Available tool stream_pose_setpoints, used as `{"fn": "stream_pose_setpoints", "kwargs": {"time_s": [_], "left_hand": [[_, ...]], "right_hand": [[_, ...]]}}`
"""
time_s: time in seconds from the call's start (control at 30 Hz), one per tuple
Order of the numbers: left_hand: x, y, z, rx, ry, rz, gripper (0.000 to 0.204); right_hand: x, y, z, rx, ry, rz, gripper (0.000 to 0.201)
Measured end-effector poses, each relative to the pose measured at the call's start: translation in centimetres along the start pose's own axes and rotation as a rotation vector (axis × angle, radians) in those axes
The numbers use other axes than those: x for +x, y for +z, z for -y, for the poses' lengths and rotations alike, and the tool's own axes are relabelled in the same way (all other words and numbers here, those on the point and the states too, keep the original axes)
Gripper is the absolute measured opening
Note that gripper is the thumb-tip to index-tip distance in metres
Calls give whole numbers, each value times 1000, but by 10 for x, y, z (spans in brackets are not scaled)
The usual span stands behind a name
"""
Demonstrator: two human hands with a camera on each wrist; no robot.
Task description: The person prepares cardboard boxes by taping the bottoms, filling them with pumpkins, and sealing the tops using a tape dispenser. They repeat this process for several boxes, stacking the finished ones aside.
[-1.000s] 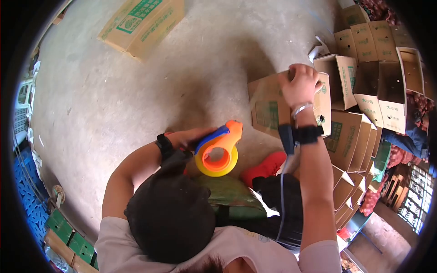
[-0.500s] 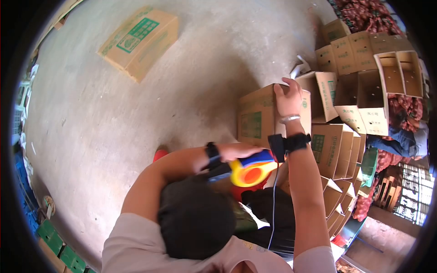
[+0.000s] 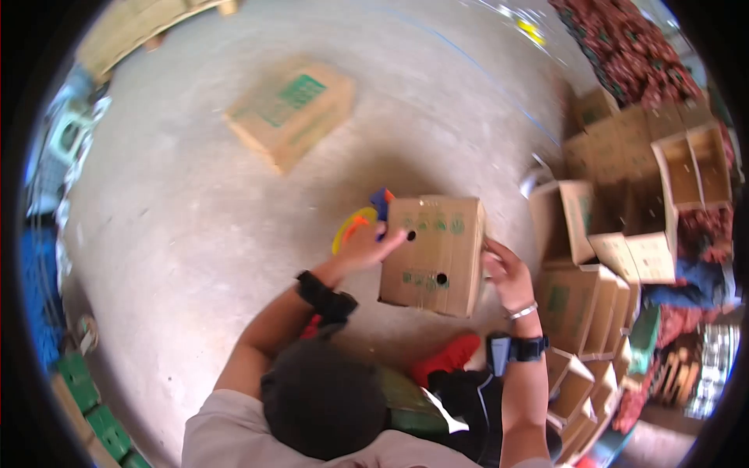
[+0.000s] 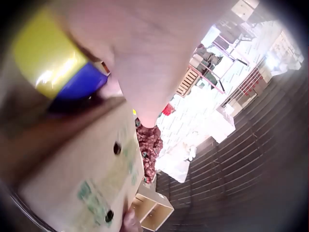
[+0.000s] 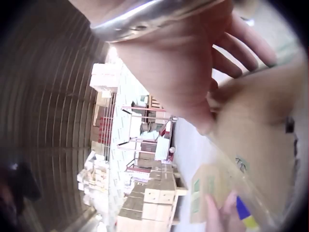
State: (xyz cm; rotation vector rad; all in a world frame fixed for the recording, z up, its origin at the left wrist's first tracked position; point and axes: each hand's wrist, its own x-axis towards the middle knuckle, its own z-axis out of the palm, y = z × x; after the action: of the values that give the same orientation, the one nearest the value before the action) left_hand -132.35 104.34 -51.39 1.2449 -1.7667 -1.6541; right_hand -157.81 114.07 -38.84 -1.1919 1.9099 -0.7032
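Between my hands is a cardboard box (image 3: 433,253), its face with two round holes and green print turned towards the head camera. My left hand (image 3: 365,248) holds a tape dispenser (image 3: 353,226) with a yellow roll and blue and orange parts, beside the box's left side. The left thumb lies over the box face near one hole. In the left wrist view, the yellow roll (image 4: 48,53) shows beside the hand. My right hand (image 3: 509,274) is at the box's right side; the right wrist view shows its fingers (image 5: 246,41) extended and spread along the cardboard.
Another cardboard box (image 3: 292,113) lies on the concrete floor ahead. Stacked open cartons (image 3: 581,312) line the right side, with red net sacks (image 3: 624,54) behind. Blue crates (image 3: 43,281) and green boxes (image 3: 109,429) stand at the left. A red shoe (image 3: 449,355) shows below the box.
The box has moved left and turned, so its holed face now shows. The left hand with the tape dispenser has come to its left side; the right hand has shifted from its top to its right side.
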Motion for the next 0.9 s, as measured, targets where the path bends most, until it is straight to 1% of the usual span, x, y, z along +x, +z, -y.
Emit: {"fn": "stream_pose_setpoints", "kwargs": {"time_s": [0.03, 0.07, 0.1, 0.13, 0.17, 0.23, 0.27, 0.3, 0.33, 0.37, 0.43, 0.47, 0.5, 0.53, 0.57, 0.6, 0.63, 0.7, 0.77, 0.8, 0.83, 0.9], "left_hand": [[-17, -6, -13, 84, -113, -64, 56], [-21, -8, -2, 120, -103, -119, 59], [-21, -7, 16, 153, -92, -164, 63], [-22, -3, 33, 129, -89, -205, 64], [-22, -1, 46, 103, -85, -237, 65], [-24, -8, 47, -24, -197, -227, 64], [-26, -10, 47, -89, -251, -209, 64], [-30, -7, 47, -47, -201, -257, 61], [-32, -15, 50, -4, -139, -313, 58], [-34, -25, 53, 40, -85, -366, 56], [-46, -65, 40, 25, 2, -363, 50], [-54, -88, 29, 18, 42, -356, 47], [-61, -110, 15, -51, 128, -386, 40], [-66, -125, 19, -157, 249, -452, 43], [-72, -144, 22, -171, 373, -501, 51], [-78, -158, 17, -143, 396, -607, 59], [-89, -181, 32, -101, 224, -580, 60], [-93, -204, 47, -245, 149, -748, 53], [-80, -220, 50, -578, 113, -855, 49], [-68, -228, 82, -539, 160, -953, 47], [-49, -235, 137, -501, 209, -1052, 45], [-26, -240, 161, -416, 285, -1158, 43]], "right_hand": [[12, 3, -23, 40, 13, -41, 55], [21, 9, -48, -176, -36, -158, 55], [39, 13, -114, -361, -8, -290, 56], [44, 17, -170, 94, 232, -117, 58], [45, 24, -201, 537, 485, 69, 60], [26, 37, -166, 718, 338, 156, 63], [20, 40, -161, 697, 326, 161, 65], [17, 39, -162, 682, 310, 159, 67], [21, 45, -153, 667, 280, 160, 69], [21, 55, -145, 724, 205, 133, 68], [24, 71, -102, 718, 111, 85, 73], [36, 73, -84, 666, 47, 92, 74], [49, 75, -57, 615, -17, 98, 76], [63, 72, -26, 525, -35, 147, 75], [77, 69, 16, 436, -59, 193, 75], [91, 75, 55, 469, -192, 214, 73], [106, 83, 91, 499, -327, 231, 71], [133, 95, 140, 545, -451, 312, 68], [153, 119, 160, 653, -563, 337, 66], [158, 137, 162, 757, -575, 318, 66], [163, 155, 160, 858, -587, 301, 67], [155, 185, 133, 956, -363, 500, 65]]}}
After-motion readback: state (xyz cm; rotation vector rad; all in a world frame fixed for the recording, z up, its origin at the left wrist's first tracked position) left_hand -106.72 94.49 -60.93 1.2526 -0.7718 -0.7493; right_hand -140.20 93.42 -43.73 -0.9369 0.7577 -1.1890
